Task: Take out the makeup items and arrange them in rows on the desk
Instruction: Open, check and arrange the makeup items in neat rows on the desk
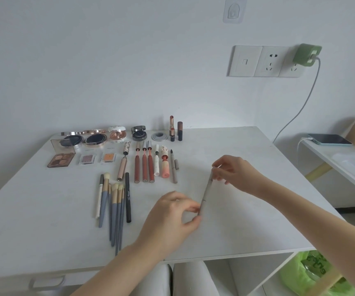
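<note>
A grey pencil (206, 194) was held above the desk (247, 221), the left hand (172, 216) pinching its near end, the right hand (232, 171) its far end. Brushes (113, 208), lip tubes (144, 165) and compacts (95, 138) lay in rows to the left.

White desk (225, 146) against a wall, makeup laid in rows at its left, compacts (95, 138) at the back, lip tubes (144, 165) in the middle, brushes (113, 208) nearest, left hand (172, 218) and right hand (234, 171) pinching opposite ends of a slim grey pencil (206, 194) above the desk, phone (329, 139) charging on a side table (343, 163)
</note>
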